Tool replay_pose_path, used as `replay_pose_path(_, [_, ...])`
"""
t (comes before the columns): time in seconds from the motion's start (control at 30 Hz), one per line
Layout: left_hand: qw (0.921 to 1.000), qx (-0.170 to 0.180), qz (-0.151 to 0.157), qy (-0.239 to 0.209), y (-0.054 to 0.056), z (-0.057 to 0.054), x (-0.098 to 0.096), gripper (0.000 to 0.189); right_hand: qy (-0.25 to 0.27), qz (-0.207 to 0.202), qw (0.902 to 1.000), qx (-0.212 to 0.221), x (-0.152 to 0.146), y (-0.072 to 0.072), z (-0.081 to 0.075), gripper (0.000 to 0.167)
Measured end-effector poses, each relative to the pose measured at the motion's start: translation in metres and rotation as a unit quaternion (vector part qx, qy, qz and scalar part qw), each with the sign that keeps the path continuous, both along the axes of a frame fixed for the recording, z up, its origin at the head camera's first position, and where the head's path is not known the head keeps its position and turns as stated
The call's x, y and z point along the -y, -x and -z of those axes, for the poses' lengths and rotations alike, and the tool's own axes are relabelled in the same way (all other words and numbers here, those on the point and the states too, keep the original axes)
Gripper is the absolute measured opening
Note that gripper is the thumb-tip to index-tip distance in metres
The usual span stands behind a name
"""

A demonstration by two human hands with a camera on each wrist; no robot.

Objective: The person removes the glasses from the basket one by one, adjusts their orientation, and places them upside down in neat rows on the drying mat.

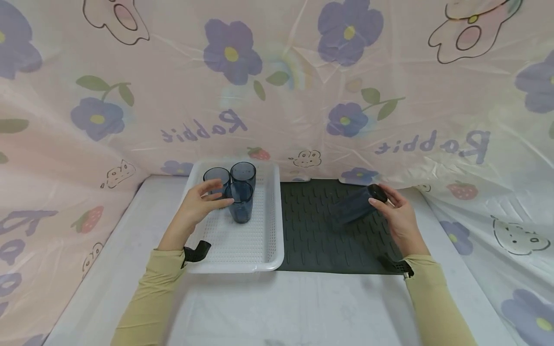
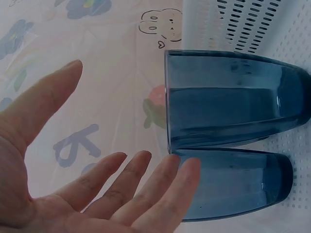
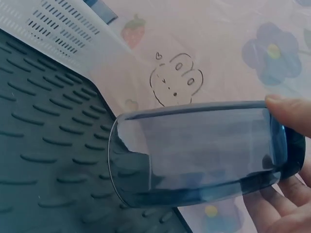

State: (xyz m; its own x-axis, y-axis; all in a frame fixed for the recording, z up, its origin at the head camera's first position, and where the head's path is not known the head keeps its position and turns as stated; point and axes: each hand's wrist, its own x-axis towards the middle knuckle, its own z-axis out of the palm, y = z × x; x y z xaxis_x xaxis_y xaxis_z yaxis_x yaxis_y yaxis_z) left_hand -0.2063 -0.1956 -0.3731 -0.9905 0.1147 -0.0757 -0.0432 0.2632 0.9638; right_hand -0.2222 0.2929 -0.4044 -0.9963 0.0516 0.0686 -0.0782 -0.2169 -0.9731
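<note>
My right hand (image 1: pixel 401 218) grips a blue-tinted drinking glass (image 3: pixel 204 155) by its thick base. The glass is tipped on its side over the black ridged mat (image 1: pixel 303 230), its rim pointing left and slightly down. At the left, three more blue glasses stand upright in the far part of a white perforated tray (image 1: pixel 277 259). My left hand (image 1: pixel 196 204) is spread beside the nearest glass (image 1: pixel 241 211) with thumb and fingers apart. In the left wrist view its fingers (image 2: pixel 165 189) overlap one glass, and nothing is held in the palm.
The tray and mat lie side by side on a white-covered table (image 1: pixel 303 307). A patterned curtain (image 1: pixel 285 110) with flowers and rabbits hangs behind them and along both sides. Each wrist wears a black strap (image 1: pixel 197 252).
</note>
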Motion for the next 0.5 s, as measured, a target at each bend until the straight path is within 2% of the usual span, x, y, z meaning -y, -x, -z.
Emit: replay_pose_path(0.5, [0.9994,0.013,0.017,0.026,0.012,0.008,-0.002,0.085,-0.03,0.043,0.9984,0.019,-0.019,0.005,-0.001,0.068])
